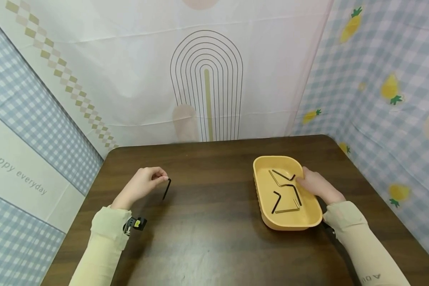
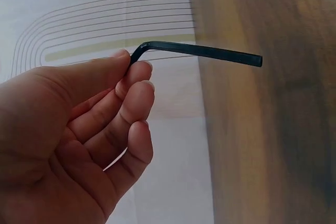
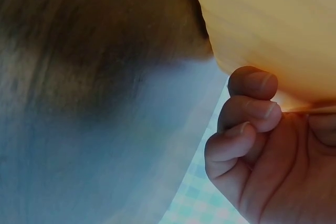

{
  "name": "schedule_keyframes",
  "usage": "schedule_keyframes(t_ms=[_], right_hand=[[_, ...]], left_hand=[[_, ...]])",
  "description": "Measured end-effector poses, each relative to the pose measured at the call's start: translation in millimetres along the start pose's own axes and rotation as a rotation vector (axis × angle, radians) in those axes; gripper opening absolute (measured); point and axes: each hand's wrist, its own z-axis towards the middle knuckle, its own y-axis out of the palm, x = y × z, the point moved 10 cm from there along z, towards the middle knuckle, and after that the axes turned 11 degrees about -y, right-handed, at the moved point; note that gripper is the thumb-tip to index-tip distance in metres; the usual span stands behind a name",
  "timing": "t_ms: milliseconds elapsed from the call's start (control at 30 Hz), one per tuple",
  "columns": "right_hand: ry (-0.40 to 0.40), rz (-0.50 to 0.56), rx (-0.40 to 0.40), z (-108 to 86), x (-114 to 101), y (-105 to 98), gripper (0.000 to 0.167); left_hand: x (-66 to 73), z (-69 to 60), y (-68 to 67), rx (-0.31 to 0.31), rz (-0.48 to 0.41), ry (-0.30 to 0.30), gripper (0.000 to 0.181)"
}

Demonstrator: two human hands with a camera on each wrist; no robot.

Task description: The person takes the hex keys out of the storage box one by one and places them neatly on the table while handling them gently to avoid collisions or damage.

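Note:
My left hand (image 1: 143, 186) pinches the short end of a black hex key (image 1: 167, 189) between thumb and index finger, its long arm hanging down over the table's left part. In the left wrist view the bent black key (image 2: 205, 52) sticks out from the fingertips of my hand (image 2: 89, 114). On the right, my right hand (image 1: 318, 184) grips the right rim of a yellow basket (image 1: 258, 186), thumb over the edge. Inside lie several black and brass-coloured hex keys (image 1: 287, 210). The right wrist view shows curled fingers of the hand (image 3: 257, 140) at the basket's outside (image 3: 273, 24).
A dark wooden table (image 1: 207, 222) spans the view below. Behind it hangs a white cloth (image 1: 139, 79) with line arches; blue checked cloth (image 1: 364, 95) with yellow fruit prints hangs at the right. A wrist camera (image 1: 139, 223) sits on the left wrist.

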Motion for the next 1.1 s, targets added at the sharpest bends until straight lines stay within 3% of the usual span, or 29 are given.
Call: schedule_keyframes(t_ms=[267, 533, 767, 1100], right_hand=[[0.0, 0.004, 0.005, -2.2, -2, 0, 0.065], [-0.003, 0.002, 0.006, -1.2, -1, 0, 0.064], [-0.006, 0.054, -0.001, -3.0, -1, 2, 0.066], [0.003, 0.045, 0.006, -2.4, -1, 0, 0.064]], left_hand=[[-13.0, -3.5, 4.8, -0.024, -0.006, -0.032, 0.01], [-27.2, -7.7, 9.3, -0.06, -0.092, -0.051, 0.014], [-37.9, -8.1, 11.0, -0.063, -0.075, -0.028, 0.014], [-58.4, -4.1, 10.3, -0.081, -0.072, -0.069, 0.011]])
